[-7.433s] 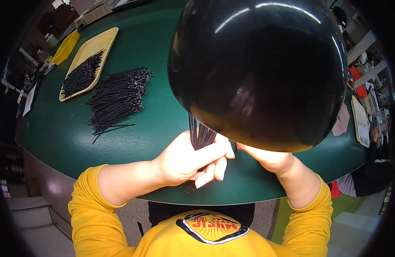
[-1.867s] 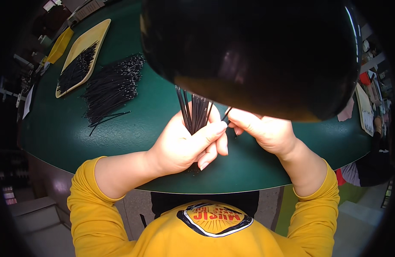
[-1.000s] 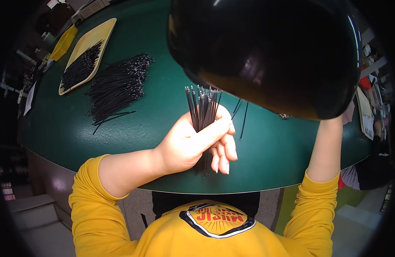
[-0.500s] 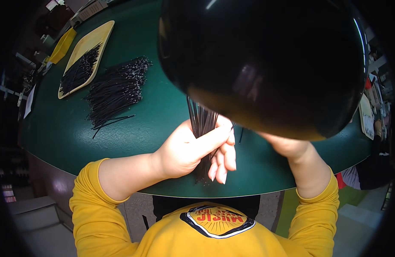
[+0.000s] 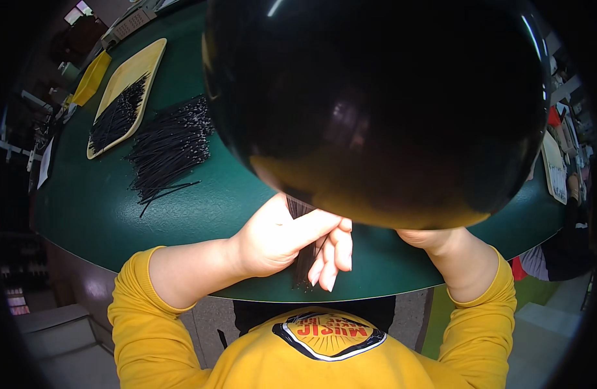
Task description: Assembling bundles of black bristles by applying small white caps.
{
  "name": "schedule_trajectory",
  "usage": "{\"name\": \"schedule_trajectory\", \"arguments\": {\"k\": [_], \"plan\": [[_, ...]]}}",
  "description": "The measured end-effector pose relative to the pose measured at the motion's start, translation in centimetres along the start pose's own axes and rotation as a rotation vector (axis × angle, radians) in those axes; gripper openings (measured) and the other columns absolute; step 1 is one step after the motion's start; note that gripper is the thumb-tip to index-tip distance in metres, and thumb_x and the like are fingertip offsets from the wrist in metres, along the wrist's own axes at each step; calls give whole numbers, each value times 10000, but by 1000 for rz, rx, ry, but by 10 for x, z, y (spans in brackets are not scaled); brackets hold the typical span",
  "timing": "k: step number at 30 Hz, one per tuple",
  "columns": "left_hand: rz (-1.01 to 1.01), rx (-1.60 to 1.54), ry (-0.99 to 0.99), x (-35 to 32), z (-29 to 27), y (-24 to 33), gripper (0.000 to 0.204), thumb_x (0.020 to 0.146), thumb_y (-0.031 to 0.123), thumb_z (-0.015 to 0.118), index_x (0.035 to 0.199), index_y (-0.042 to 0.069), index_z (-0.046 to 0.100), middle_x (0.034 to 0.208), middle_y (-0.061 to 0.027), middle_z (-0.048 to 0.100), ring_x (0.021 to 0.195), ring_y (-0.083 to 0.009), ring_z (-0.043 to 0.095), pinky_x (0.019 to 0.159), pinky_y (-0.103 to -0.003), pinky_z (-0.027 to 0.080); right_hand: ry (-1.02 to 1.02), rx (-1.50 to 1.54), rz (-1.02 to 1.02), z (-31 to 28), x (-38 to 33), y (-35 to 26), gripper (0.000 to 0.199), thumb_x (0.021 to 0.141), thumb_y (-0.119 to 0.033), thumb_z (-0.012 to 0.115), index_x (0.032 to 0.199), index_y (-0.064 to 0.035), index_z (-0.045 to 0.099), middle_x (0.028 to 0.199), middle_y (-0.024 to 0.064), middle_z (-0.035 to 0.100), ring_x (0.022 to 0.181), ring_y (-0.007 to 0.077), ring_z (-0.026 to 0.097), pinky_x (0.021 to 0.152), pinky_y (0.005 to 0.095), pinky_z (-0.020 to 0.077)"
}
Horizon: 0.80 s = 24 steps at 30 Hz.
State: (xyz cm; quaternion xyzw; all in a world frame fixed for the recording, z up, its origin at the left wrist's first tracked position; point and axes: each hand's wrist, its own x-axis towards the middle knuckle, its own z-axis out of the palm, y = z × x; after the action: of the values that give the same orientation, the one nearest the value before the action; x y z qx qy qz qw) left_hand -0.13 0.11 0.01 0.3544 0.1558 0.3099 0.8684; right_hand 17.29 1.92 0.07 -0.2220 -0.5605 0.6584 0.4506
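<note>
- The left hand (image 5: 269, 236) has its fingers closed around a bunch of thin black wires (image 5: 298, 207); the thumb presses across it, and the lower ends hang out below the palm, over the bench (image 5: 84, 201).
- Half a second ago the bunch's upper part showed well above the thumb; now the black shade (image 5: 376, 117) covers nearly all of it, leaving only a short stretch in sight.
- The right hand (image 5: 429, 237) was out to the far right a second ago; it has come back nearer the left one, and now only its heel and wrist show. Its fingers are under the shade, so I cannot tell whether they are open or gripping a wire.
- Two loose wires lay on the bench beyond the left hand a second ago; that spot is now covered.
- For the work, I judge the bunch to be secure, while the right hand's part cannot be checked from here.
- The wire pile (image 5: 172, 142) and the tray (image 5: 136, 65) with more wires look undisturbed, left of the shade.
</note>
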Motion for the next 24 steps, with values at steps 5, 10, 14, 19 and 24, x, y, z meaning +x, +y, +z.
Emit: {"name": "schedule_trajectory", "arguments": {"k": [5,10,14,19,24], "plan": [[-18,-8,2,0,3,-1,199,857,132,334,854,-28,452,666,-164,555,484,-193,566,383,-202,434,20,52,34,2,-3,0,86,742,-3,545,803,56,542,730,91,578,677,113,561,646,215,453],[-13,-6,15,-3,1,-1,215,859,140,336,873,-30,466,701,-157,559,535,-187,573,424,-201,436,166,-35,32,12,2,-7,83,758,-29,528,796,44,515,705,73,569,619,95,547,581,198,445],[335,546,130,4,4,2,228,874,186,297,820,5,425,656,-139,532,475,-156,511,443,-206,407,133,5,-25,-14,4,-39,111,801,-108,461,747,-12,477,696,87,566,477,70,495,424,150,369],[653,951,224,-2,-2,2,208,855,151,360,808,-17,473,705,-123,507,623,-172,501,567,-259,422,235,-148,-52,-43,22,-31,77,785,-77,480,776,-1,480,711,88,568,515,72,526,438,140,379],[464,708,269,4,-11,-7,151,832,66,391,800,-23,509,714,-86,536,600,-110,505,582,-218,417,247,-679,-231,-50,20,-22,80,735,-3,513,800,28,479,688,60,548,567,83,537,484,163,406]]}}
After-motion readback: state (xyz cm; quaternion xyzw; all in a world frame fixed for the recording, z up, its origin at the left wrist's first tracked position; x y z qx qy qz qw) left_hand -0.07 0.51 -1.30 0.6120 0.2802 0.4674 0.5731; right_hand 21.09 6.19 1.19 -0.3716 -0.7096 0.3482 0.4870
